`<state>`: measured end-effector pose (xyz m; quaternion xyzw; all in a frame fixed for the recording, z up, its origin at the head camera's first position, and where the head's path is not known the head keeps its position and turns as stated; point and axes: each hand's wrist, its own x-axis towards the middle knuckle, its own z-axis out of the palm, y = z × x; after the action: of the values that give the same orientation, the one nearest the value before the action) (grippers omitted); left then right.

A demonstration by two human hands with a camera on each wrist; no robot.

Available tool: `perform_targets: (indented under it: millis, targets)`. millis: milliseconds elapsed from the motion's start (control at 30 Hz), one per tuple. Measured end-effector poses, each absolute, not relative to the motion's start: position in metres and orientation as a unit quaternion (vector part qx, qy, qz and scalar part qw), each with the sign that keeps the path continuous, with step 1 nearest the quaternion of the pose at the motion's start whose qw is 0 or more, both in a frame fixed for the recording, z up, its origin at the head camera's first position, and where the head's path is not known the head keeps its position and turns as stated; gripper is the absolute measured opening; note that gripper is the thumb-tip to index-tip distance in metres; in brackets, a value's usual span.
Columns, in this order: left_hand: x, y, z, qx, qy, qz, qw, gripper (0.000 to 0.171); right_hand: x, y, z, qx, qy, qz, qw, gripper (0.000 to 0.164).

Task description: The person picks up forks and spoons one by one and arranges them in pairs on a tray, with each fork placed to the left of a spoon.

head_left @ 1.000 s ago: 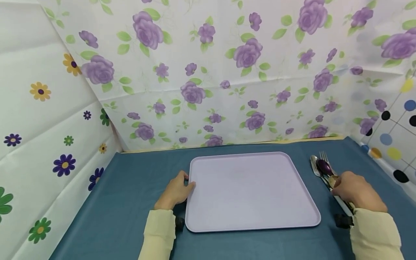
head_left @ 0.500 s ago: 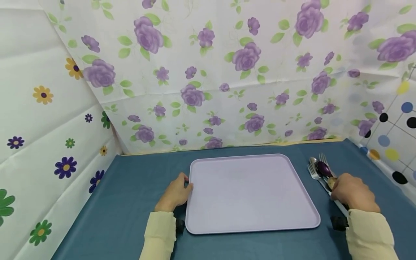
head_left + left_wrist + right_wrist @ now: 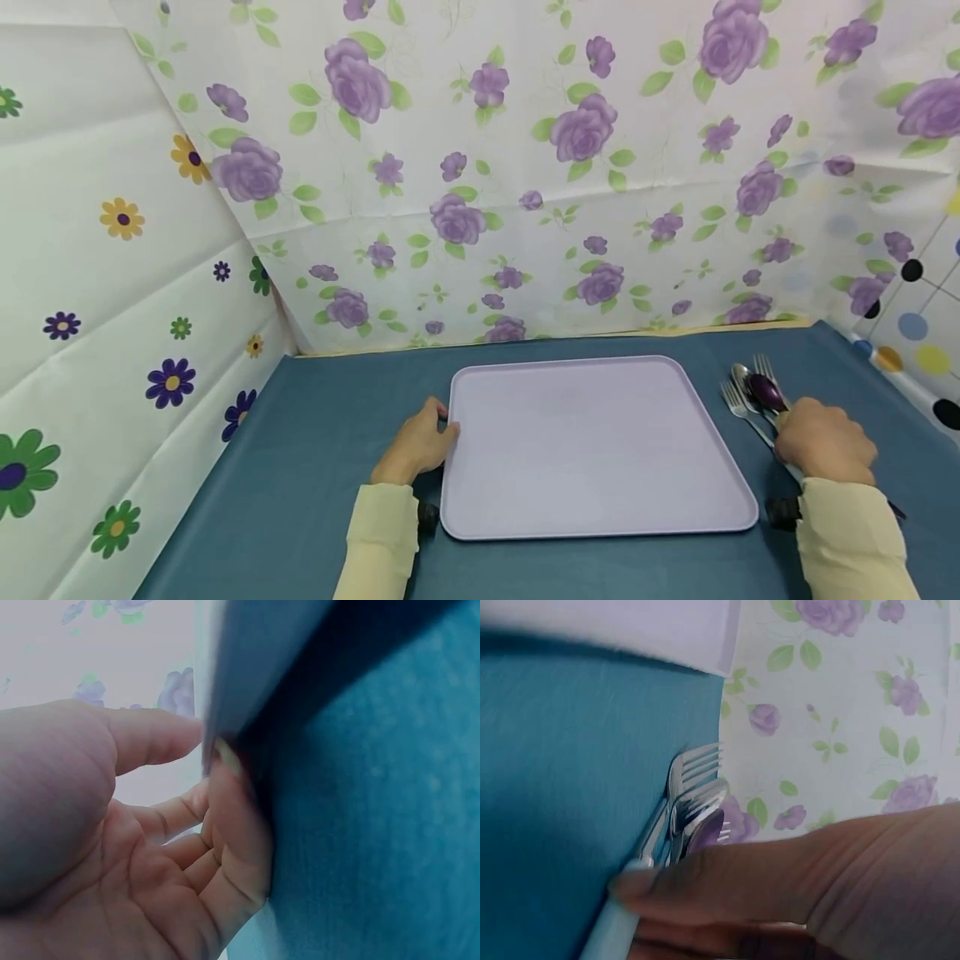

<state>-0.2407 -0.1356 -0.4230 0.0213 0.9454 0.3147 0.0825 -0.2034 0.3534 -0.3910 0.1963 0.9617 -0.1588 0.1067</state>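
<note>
A pale lilac rectangular tray [image 3: 600,450] lies flat on the blue cloth. At its left rim is my left hand [image 3: 420,442], and in the left wrist view the thumb is on one face of the tray [image 3: 251,667] with fingertips behind the edge. To the tray's right, my right hand [image 3: 825,442] grips a bunch of forks and spoons by the handles. A fork [image 3: 735,402], a silver spoon [image 3: 741,373] and a purple spoon [image 3: 765,390] stick out beyond it. In the right wrist view the thumb presses a white handle [image 3: 615,926]; the other fingers are mostly hidden.
A white flowered sheet [image 3: 525,167] rises behind the table's far edge. Other patterned sheets stand at the left [image 3: 112,292] and the right [image 3: 926,308]. Blue cloth [image 3: 300,467] covers the table around the tray.
My right hand has shifted slightly left toward the tray, and the cutlery has turned a little with it. A dark handle end now shows right of the sleeve. My left hand stays at the tray.
</note>
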Motion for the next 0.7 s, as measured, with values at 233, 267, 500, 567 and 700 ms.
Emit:
perform_targets:
  millis: [233, 267, 500, 567, 700]
  targets:
    - [-0.2409, -0.1345, -0.4241, 0.031, 0.944, 0.319, 0.082, 0.035, -0.2057, 0.3466, -0.3928, 0.212, 0.958, -0.161, 0.105, 0.042]
    - [-0.2411, -0.1344, -0.4241, 0.032, 0.944, 0.318, 0.081, 0.035, -0.2054, 0.3464, -0.3930, 0.213, 0.957, -0.167, 0.105, 0.042]
    - [-0.2408, -0.1357, -0.4239, 0.038, 0.941, 0.324, 0.090, 0.037, -0.2016, 0.3507, -0.3930, 0.211, 0.952, -0.195, 0.104, 0.032]
    - [-0.2407, -0.1364, -0.4239, 0.038, 0.940, 0.326, 0.091, 0.037, -0.2012, 0.3520, -0.3921, 0.207, 0.952, -0.197, 0.111, 0.031]
    - [-0.2413, -0.1376, -0.4247, 0.037, 0.939, 0.329, 0.089, 0.037, -0.2014, 0.3525, -0.3902, 0.201, 0.951, -0.200, 0.123, 0.032]
